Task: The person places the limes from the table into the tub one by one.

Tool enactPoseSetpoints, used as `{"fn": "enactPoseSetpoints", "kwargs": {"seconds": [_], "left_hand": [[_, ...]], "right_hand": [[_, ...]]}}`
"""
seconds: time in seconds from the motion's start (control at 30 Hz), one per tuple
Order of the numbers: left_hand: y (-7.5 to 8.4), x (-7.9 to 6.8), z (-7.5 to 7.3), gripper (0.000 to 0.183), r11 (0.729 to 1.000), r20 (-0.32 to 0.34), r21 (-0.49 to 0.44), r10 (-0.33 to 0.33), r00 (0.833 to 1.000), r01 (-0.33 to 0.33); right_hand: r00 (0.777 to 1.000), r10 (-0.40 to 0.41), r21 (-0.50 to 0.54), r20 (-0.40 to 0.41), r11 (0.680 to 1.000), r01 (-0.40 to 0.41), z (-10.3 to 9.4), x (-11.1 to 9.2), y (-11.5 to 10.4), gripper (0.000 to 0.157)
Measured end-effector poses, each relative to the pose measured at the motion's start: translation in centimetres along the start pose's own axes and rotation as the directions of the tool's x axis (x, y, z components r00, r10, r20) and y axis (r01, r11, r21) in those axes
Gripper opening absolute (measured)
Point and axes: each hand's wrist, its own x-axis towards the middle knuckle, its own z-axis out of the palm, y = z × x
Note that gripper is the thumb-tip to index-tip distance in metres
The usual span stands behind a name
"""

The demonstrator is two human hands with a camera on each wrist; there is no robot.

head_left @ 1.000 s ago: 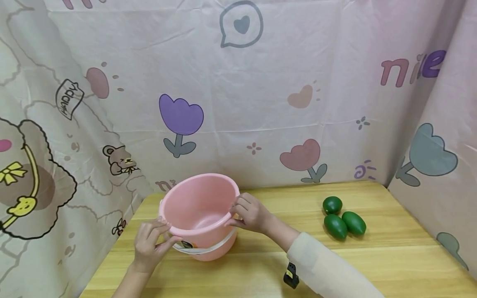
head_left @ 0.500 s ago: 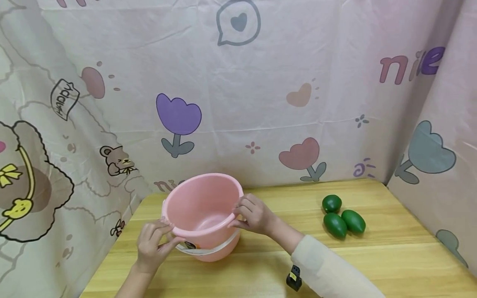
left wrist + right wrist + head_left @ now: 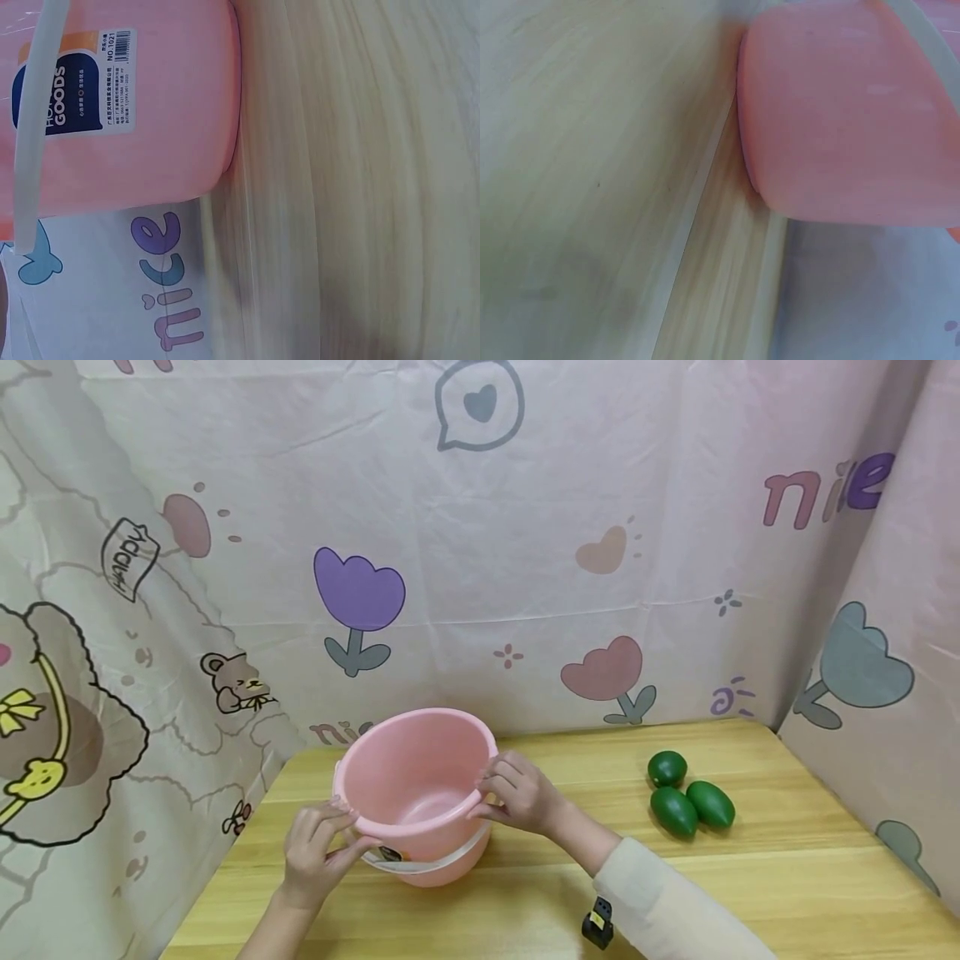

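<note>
We see the pink bucket (image 3: 423,768) on the worktop (image 3: 540,881), well apart from three green fruits (image 3: 673,812), its white handle (image 3: 431,866) hanging down the near side, clear of the mouth. The left grip (image 3: 315,850) pinches the rim (image 3: 416,831) at near left, the right grip (image 3: 521,793) at right, both closed, probably to steady it evenly.

Pink bucket (image 3: 840,127), base against the wooden bench (image 3: 592,187).
We note a pale band (image 3: 928,41) at upper right, pale cloth (image 3: 855,292) at lower right.
</note>
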Motion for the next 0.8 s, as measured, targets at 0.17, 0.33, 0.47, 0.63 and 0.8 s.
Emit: {"fn": "enactPoseSetpoints", "kwargs": {"seconds": [0.17, 0.33, 0.47, 0.63, 0.8], "left_hand": [[0.1, -0.1, 0.2, 0.054, 1.0, 0.003, -0.001, 0.006, 1.0, -0.006], [-0.1, -1.1, 0.4, 0.053, 1.0, -0.003, -0.009, 0.014, 1.0, -0.014], [-0.1, -1.5, 0.6, 0.053, 1.0, 0.002, -0.012, 0.012, 1.0, -0.012], [0.3, -1.2, 1.0, 0.052, 1.0, -0.012, -0.018, 0.015, 1.0, -0.015], [0.7, -0.7, 1.3, 0.052, 1.0, -0.027, -0.022, 0.019, 0.999, -0.019]], "right_hand": [[1.0, 0.007, 0.009, -0.009, 1.0, -0.007, -0.4, -0.1, -0.1, 0.041], [1.0, 0.012, 0.008, -0.016, 1.0, -0.011, -1.0, -0.4, -0.2, 0.041], [1.0, 0.012, -0.004, -0.022, 1.0, -0.012, -1.4, -0.4, -0.3, 0.041], [0.999, 0.019, -0.012, -0.038, 1.0, -0.02, -1.9, -0.4, -0.4, 0.041], [0.999, 0.026, -0.018, -0.043, 0.999, -0.027, -2.2, -0.6, -0.5, 0.041]]}}
